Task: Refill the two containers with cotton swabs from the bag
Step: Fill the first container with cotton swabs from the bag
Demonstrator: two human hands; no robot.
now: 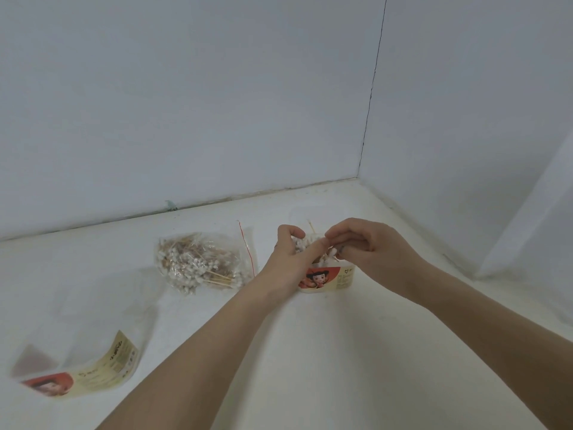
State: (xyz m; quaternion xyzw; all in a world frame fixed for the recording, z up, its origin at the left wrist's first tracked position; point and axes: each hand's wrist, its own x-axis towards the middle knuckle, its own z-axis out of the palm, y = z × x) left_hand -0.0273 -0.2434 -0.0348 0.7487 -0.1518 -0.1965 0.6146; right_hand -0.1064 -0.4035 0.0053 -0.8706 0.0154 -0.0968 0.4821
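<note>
Head view: a bunch of swabs (pixel 305 245) is gripped by the left hand (pixel 290 259) and pinched by the right hand (pixel 366 246), both together over the far tub (pixel 328 279). Swabs could be spilled or the light tub tipped if pressed unevenly. The bag (pixel 198 262) and the near tub (pixel 77 367) lie apart, left.

No text you can actually read here. The container (pixel 328 279) under your hands has a red-and-cream label w/ a cartoon face plus small print, too tiny to make out. The second container (pixel 77 377), lower left, carries the same label w/ dark vertical characters on the cream strip, but they're too blurred to read.
</note>
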